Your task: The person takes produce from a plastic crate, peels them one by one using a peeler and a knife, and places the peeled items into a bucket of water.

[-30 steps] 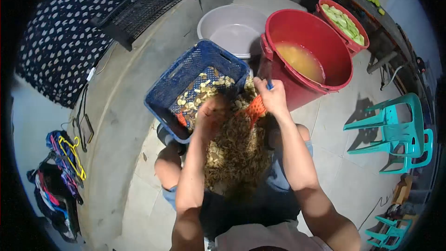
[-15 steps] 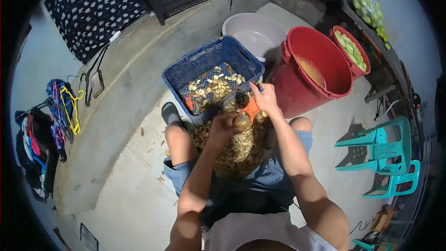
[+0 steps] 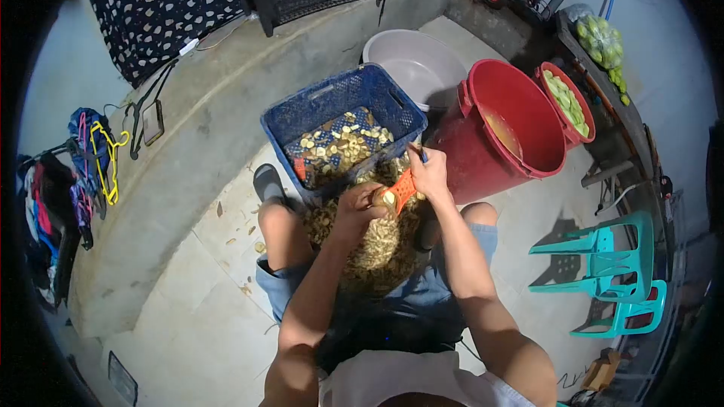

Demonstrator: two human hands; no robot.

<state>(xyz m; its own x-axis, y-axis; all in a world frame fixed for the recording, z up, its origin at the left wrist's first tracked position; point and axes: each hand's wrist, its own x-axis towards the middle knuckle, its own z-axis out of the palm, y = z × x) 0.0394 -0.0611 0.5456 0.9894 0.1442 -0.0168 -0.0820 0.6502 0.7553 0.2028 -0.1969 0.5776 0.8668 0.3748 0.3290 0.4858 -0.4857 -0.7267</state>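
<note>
My left hand (image 3: 357, 211), fingers curled, holds a roundish brown-skinned piece of produce (image 3: 388, 198) with a pale cut face. It is up against a flat orange plastic tool with holes (image 3: 405, 187). My right hand (image 3: 430, 175) is closed around the tool's upper end, and something dark blue shows between its fingers. Whether the tool is a slicer or a peeler I cannot tell. Beneath both hands, between my legs, lies a heap of thin pale slices and peelings (image 3: 377, 249). Just beyond stands a blue crate (image 3: 302, 109) with pale round pieces on a patterned cloth.
A tall red bin (image 3: 467, 143) with cloudy liquid stands right of the crate, beside a pale basin (image 3: 422, 60). Behind it, a smaller red tub (image 3: 592, 124) holds green pieces. Teal stools (image 3: 618, 256) stand at right. A concrete ledge (image 3: 204, 128) curves along the left.
The view has shifted slightly. The piece in my left hand now shows its pale cut face at the orange tool. Both hands keep their hold.
</note>
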